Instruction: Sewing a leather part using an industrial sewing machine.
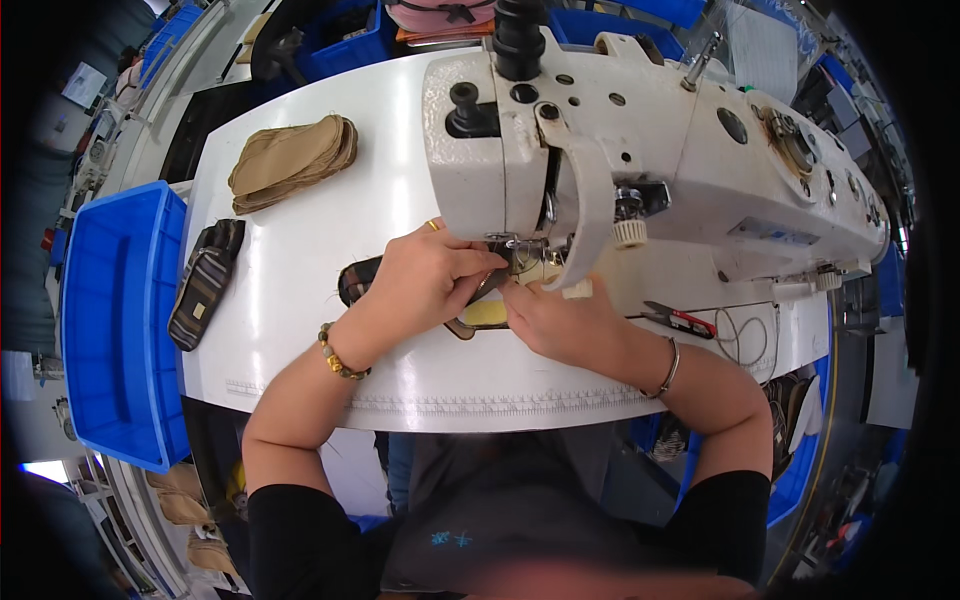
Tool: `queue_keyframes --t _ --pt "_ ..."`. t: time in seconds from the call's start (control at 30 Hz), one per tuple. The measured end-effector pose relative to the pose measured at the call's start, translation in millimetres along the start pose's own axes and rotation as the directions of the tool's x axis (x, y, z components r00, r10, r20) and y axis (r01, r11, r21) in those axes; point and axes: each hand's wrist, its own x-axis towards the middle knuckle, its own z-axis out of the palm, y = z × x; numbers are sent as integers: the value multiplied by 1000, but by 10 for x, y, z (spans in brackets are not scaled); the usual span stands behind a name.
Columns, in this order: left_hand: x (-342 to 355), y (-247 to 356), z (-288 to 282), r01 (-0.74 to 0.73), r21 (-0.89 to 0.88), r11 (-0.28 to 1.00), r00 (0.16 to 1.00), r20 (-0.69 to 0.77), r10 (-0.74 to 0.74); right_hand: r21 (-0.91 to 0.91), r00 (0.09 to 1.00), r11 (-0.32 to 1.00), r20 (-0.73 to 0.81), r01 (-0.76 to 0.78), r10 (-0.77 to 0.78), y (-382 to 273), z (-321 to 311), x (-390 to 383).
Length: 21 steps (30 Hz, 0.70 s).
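Note:
A dark striped fabric piece (pixel 358 281) lies under my hands at the needle area of a white sewing machine (pixel 610 130). My left hand (pixel 425 275) pinches its edge between thumb and fingers, close to the presser foot (pixel 525 245). From the other side, my right hand (pixel 565 320) grips the same fabric, fingertips near those of the left. Part of the piece is hidden beneath the left hand. A yellow patch (pixel 487 314) shows on the table below the fingertips.
Stacked brown sole-shaped pieces (pixel 290 160) lie at the back left. A finished-looking striped fabric piece (pixel 206 285) sits near the table's left edge, beside a blue bin (pixel 120 330). Red-handled thread snips (pixel 682 319) and a loose thread loop (pixel 745 340) lie right of my right hand.

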Motion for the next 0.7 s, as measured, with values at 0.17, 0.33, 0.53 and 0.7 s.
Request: queue_keyframes --t 0.17,0.33,0.53,0.7 --pt "-5 11 31 -62 108 992 998 17 61 186 996 983 87 -3 -14 14 -99 90" --pt "2 46 15 -40 149 988 997 73 29 316 999 949 35 1 -13 19 -75 58" --pt "4 67 -10 -61 150 987 996 70 51 208 996 978 94 -9 -11 10 -83 71" --pt "47 83 -13 -51 250 967 996 81 31 146 997 989 -71 -5 16 77 293 11"
